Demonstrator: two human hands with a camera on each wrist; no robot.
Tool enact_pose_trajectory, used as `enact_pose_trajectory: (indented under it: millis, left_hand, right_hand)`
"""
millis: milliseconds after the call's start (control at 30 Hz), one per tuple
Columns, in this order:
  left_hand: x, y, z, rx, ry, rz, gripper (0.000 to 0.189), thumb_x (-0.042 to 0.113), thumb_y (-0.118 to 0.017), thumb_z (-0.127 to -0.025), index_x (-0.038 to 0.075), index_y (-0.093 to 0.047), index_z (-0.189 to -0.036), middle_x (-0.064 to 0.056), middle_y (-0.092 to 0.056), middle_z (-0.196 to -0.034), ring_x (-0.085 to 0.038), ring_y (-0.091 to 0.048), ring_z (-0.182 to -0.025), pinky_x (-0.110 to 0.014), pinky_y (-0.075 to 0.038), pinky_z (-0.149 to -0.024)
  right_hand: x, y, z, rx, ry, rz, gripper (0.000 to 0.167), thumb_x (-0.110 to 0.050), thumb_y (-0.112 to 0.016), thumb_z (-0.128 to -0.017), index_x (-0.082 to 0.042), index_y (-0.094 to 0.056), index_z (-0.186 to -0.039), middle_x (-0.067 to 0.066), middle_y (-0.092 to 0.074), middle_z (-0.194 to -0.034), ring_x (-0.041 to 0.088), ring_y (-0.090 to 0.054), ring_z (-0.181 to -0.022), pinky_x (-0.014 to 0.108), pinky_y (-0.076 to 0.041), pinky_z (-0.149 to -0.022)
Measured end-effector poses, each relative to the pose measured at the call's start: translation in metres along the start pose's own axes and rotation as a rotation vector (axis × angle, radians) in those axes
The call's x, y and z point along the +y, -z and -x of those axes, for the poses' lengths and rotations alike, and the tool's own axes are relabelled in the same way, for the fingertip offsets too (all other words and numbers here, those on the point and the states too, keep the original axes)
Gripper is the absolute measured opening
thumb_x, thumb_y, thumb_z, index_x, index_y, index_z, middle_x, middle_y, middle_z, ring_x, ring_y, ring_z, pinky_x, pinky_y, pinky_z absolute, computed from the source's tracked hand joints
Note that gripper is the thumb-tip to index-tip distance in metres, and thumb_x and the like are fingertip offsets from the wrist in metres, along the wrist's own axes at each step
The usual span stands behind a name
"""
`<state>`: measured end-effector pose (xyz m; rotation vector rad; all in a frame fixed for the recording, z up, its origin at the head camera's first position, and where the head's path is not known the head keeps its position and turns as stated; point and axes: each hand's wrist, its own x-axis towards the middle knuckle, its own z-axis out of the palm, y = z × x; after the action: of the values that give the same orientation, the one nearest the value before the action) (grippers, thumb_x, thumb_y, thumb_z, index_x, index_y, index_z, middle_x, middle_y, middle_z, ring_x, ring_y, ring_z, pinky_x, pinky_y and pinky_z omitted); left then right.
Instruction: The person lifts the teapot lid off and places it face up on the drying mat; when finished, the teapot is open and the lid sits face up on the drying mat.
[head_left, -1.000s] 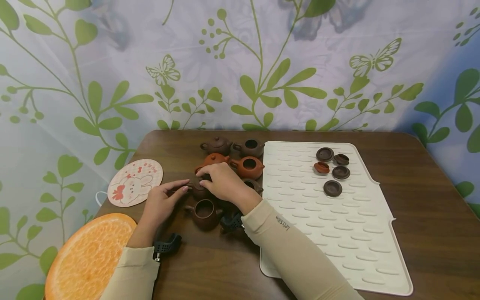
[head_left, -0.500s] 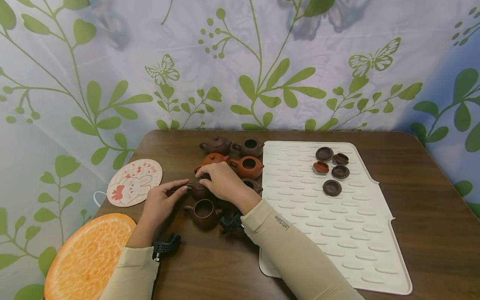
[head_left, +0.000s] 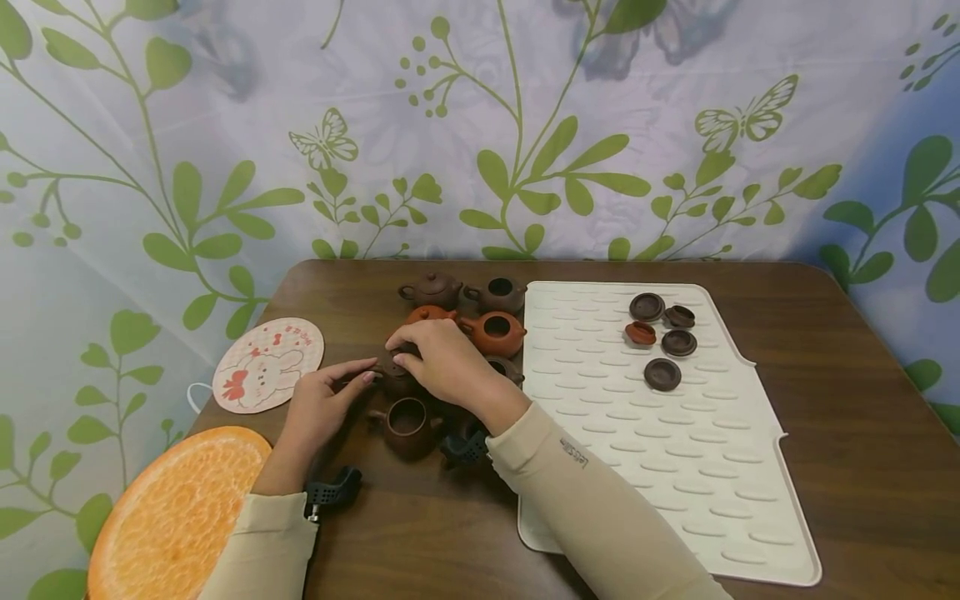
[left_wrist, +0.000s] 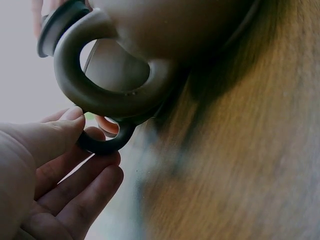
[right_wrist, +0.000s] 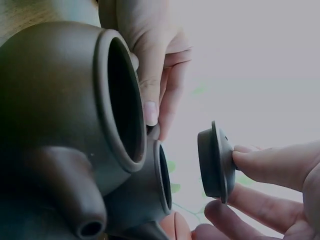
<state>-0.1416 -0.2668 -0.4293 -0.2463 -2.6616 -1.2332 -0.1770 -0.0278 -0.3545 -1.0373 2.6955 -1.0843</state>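
My left hand (head_left: 322, 408) pinches the looped handle (left_wrist: 107, 145) of a small dark brown teapot (right_wrist: 142, 195) between thumb and fingers. Over that teapot, my right hand (head_left: 453, 362) holds a dark brown lid (right_wrist: 215, 162) by its knob. In the right wrist view the lid is apart from the pot's open mouth. Just nearer to me stands a larger brown lidless teapot (head_left: 410, 437), touched by neither hand. Behind the hands are an orange-red lidded teapot (head_left: 431, 314) and an orange-red lidless one (head_left: 498, 333). My right hand partly covers the held teapot in the head view.
At the back stand a lidded brown teapot (head_left: 432, 289) and a lidless one (head_left: 500, 293). Another brown pot (head_left: 507, 369) is partly behind my right hand. Several loose lids (head_left: 662, 374) lie on the white mat (head_left: 600, 467). Left are a rabbit coaster (head_left: 270, 367) and an orange-slice mat (head_left: 180, 508).
My right hand has risen slightly with the lid, which now shows more clearly above the teapot. My left hand has stayed at the handle.
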Motion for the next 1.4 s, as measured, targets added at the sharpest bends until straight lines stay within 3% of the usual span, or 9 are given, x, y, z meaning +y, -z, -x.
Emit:
enact_pose_trajectory:
  millis: [333, 567, 700, 800, 1000, 1167, 1300, 1400]
  left_hand:
    - [0.000, 0.001, -0.001, -0.005, 0.006, -0.026, 0.025, 0.019, -0.075, -0.102, 0.011, -0.080, -0.125, -0.006, -0.078, -0.112, -0.024, -0.072, -0.106, -0.027, -0.054, -0.087]
    - [0.001, 0.002, -0.001, -0.006, 0.012, -0.032, 0.026, 0.020, -0.075, -0.102, 0.012, -0.080, -0.126, -0.007, -0.077, -0.114, -0.025, -0.072, -0.108, -0.039, -0.055, -0.091]
    - [0.002, 0.001, -0.001, -0.004, 0.009, -0.036, 0.026, 0.020, -0.075, -0.102, 0.012, -0.080, -0.126, -0.006, -0.077, -0.113, -0.025, -0.072, -0.109, -0.043, -0.055, -0.091]
    - [0.002, 0.001, -0.002, -0.001, 0.004, -0.034, 0.025, 0.019, -0.075, -0.101, 0.011, -0.080, -0.125, -0.006, -0.078, -0.112, -0.024, -0.072, -0.108, -0.034, -0.055, -0.089]
    - [0.001, 0.001, -0.001, 0.002, -0.002, -0.018, 0.025, 0.018, -0.075, -0.101, 0.011, -0.080, -0.124, -0.005, -0.078, -0.112, -0.024, -0.072, -0.107, -0.020, -0.051, -0.085]
    - [0.002, 0.001, 0.000, -0.001, 0.007, -0.018, 0.026, 0.019, -0.075, -0.102, 0.010, -0.080, -0.125, -0.006, -0.077, -0.113, -0.025, -0.071, -0.109, -0.023, -0.052, -0.088]
    - [0.002, 0.001, 0.001, -0.003, 0.013, -0.022, 0.026, 0.020, -0.075, -0.102, 0.011, -0.080, -0.125, -0.006, -0.077, -0.114, -0.025, -0.071, -0.110, -0.028, -0.053, -0.090]
    - [0.002, 0.001, 0.001, -0.002, 0.016, -0.025, 0.026, 0.020, -0.075, -0.102, 0.011, -0.080, -0.125, -0.006, -0.077, -0.114, -0.025, -0.071, -0.110, -0.029, -0.053, -0.090]
  right_hand:
    - [0.001, 0.006, 0.008, 0.033, 0.020, -0.090, 0.024, -0.017, -0.069, -0.105, -0.010, -0.076, -0.127, 0.002, -0.072, -0.123, 0.017, -0.066, -0.113, 0.033, -0.053, -0.095]
    - [0.007, 0.014, 0.016, 0.043, 0.000, -0.191, 0.023, -0.017, -0.071, -0.105, -0.011, -0.076, -0.126, -0.003, -0.071, -0.109, 0.012, -0.062, -0.083, 0.029, -0.052, -0.074]
    - [0.013, 0.023, 0.021, 0.061, -0.047, -0.271, 0.020, -0.018, -0.072, -0.104, -0.015, -0.076, -0.123, -0.005, -0.071, -0.111, 0.011, -0.064, -0.092, 0.031, -0.054, -0.079]
    - [0.021, 0.030, 0.025, 0.086, -0.087, -0.358, 0.021, -0.018, -0.073, -0.103, -0.016, -0.075, -0.125, -0.006, -0.071, -0.117, 0.011, -0.067, -0.102, 0.033, -0.055, -0.085]
    - [0.038, 0.041, 0.034, 0.107, -0.125, -0.535, 0.039, -0.016, -0.068, -0.106, -0.021, -0.064, -0.145, -0.003, -0.065, -0.133, 0.015, -0.065, -0.117, 0.040, -0.056, -0.094]
    - [0.047, 0.051, 0.043, 0.089, -0.122, -0.663, 0.053, -0.010, -0.060, -0.110, -0.029, -0.051, -0.158, 0.005, -0.055, -0.144, 0.020, -0.065, -0.118, 0.043, -0.055, -0.098]
    - [0.057, 0.060, 0.053, 0.079, -0.135, -0.722, 0.051, -0.007, -0.053, -0.112, -0.027, -0.051, -0.159, 0.007, -0.047, -0.153, 0.023, -0.066, -0.120, 0.044, -0.053, -0.102]
    - [0.065, 0.069, 0.061, 0.076, -0.149, -0.738, 0.050, -0.008, -0.052, -0.112, -0.025, -0.051, -0.159, 0.007, -0.044, -0.156, 0.025, -0.065, -0.122, 0.051, -0.049, -0.105]
